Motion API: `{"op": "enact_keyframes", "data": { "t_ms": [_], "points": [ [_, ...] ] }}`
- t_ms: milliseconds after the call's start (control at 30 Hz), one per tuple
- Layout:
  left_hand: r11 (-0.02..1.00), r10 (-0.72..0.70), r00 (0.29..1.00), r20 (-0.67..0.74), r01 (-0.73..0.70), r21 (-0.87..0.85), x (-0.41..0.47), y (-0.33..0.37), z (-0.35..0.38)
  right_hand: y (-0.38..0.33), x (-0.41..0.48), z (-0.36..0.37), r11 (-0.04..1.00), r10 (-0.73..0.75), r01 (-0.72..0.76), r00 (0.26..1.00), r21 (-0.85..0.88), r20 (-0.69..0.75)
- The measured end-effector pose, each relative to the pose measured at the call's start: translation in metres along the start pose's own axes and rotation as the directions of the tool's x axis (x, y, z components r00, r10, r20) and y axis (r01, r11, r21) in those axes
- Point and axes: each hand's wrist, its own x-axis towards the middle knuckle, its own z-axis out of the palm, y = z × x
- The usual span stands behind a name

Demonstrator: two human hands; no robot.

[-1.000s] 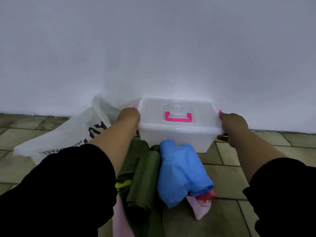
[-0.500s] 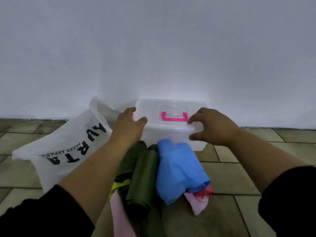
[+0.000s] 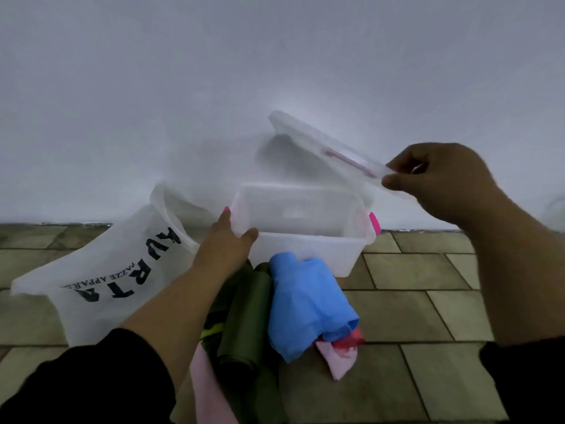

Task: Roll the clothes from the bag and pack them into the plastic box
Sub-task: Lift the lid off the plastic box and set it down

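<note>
White plastic bag (image 3: 101, 270) lies flat on the floor, probably emptied. Left grip (image 3: 226, 243) clasps the box (image 3: 305, 249) at its left rim; the box looks empty. Green roll (image 3: 244, 316) and blue roll (image 3: 305, 301) lie just in front, unpacked. Right grip (image 3: 440, 179) pinches the raised, tilted lid (image 3: 321, 142). Packing not started.

Dim, cool, flat light; the wall (image 3: 275, 56) glows brightest mid-frame and greys toward the corners. My right hand (image 3: 440, 182) and the lid (image 3: 321, 142) smear with motion blur, the plastic box (image 3: 305, 249) looks soft, and the floor tile (image 3: 412, 270) lines bow near the lower edges.
</note>
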Motion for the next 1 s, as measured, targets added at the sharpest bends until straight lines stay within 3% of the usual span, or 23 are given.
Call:
{"op": "enact_keyframes", "data": {
  "t_ms": [133, 233, 300, 567, 733, 867, 1000],
  "points": [
    [0.999, 0.023, 0.998, -0.050, -0.021, 0.035, 0.000, -0.001, 0.002, 0.040, -0.063, -0.009, 0.967, 0.183, -0.193, 0.980, -0.164, -0.073],
    [0.998, 0.031, 0.996, -0.088, -0.026, 0.055, 0.000, -0.001, 0.002, 0.073, -0.096, 0.025, 0.873, 0.379, -0.389, 0.921, -0.293, -0.092],
    [0.997, 0.027, 0.994, -0.101, -0.020, 0.074, -0.001, 0.001, 0.004, 0.082, -0.106, 0.058, 0.807, 0.451, -0.432, 0.891, -0.402, -0.053],
    [0.994, 0.040, 0.993, -0.112, -0.028, 0.103, -0.002, -0.004, 0.006, 0.079, -0.093, 0.132, 0.858, 0.420, -0.341, 0.897, -0.384, 0.141],
    [0.987, 0.074, 0.991, -0.110, -0.057, 0.147, 0.004, -0.013, 0.004, 0.093, -0.099, 0.137, 0.845, 0.501, -0.347, 0.780, -0.406, 0.375],
    [0.991, 0.047, 0.994, -0.103, -0.034, 0.128, 0.006, -0.013, 0.006, 0.094, -0.099, 0.141, 0.847, 0.433, -0.226, 0.819, -0.481, 0.376],
    [0.989, 0.020, 0.999, -0.047, -0.013, 0.148, 0.004, -0.006, 0.000, 0.095, -0.098, 0.137, 0.846, 0.454, -0.243, 0.795, -0.474, 0.402]
  ]
}}
